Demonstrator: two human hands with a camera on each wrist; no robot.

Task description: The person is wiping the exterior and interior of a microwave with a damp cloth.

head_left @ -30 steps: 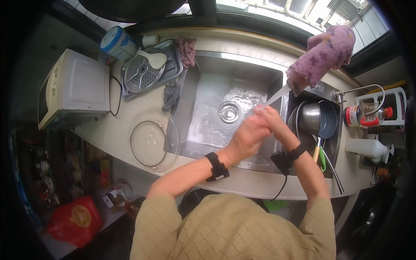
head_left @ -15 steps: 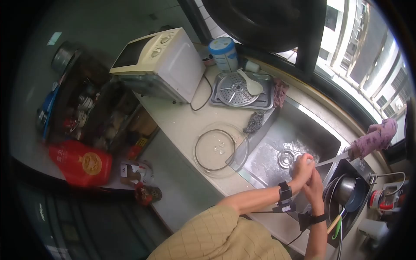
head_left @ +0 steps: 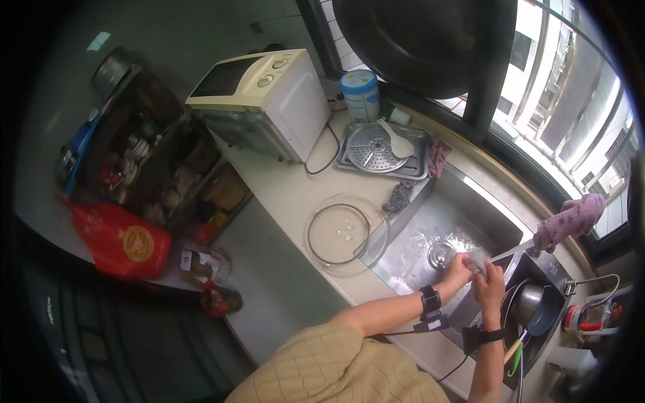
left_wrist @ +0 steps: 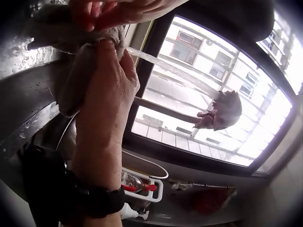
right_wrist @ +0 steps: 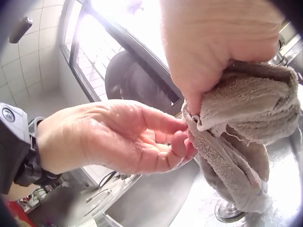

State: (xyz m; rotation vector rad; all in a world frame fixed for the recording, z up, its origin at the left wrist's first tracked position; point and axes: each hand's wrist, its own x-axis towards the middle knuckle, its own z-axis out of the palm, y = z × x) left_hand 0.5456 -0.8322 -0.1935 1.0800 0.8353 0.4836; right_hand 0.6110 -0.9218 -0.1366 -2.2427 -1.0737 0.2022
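A grey-brown wet cloth is held between both hands above the sink, beside the water stream from the tap. My left hand pinches one edge of it with thumb and fingertips, as the right wrist view shows. The right hand grips the bunched part, which folds and hangs down below the fingers. Along the top of the left wrist view lies my left hand, its fingers at the cloth. A purple cloth wraps the tap.
Left of the sink stand a round glass lid, a scourer, a tray with a steamer plate and rice paddle, and an oven. Pots with handles fill the right basin. Bottles stand beyond it.
The head view has swung round to the left. The hands were clasped closely together under the water; now they are slightly apart, with the grey cloth plainly showing between them.
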